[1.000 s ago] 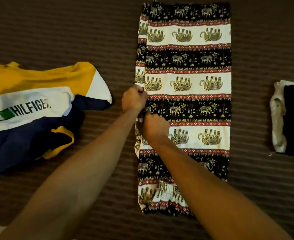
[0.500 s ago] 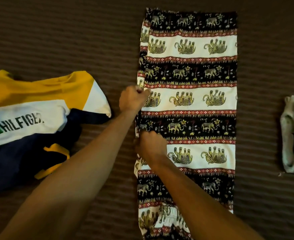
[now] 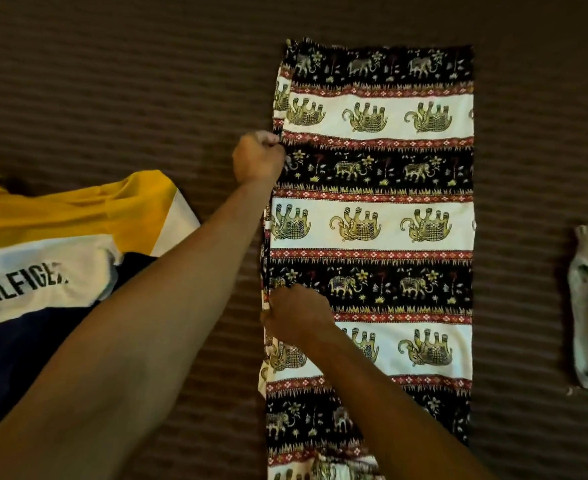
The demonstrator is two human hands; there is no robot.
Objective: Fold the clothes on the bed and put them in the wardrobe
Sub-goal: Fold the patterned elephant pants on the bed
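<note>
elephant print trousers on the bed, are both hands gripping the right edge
No, the left hand and right hand both pinch the left edge of the black, white and red elephant print trousers.

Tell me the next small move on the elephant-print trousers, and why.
Probably lift the left edge and carry it over to the right edge. The left hand and right hand both pinch that edge of the elephant-print trousers, which lie flat and long on the bedspread, so a lengthwise fold looks ready.
</note>
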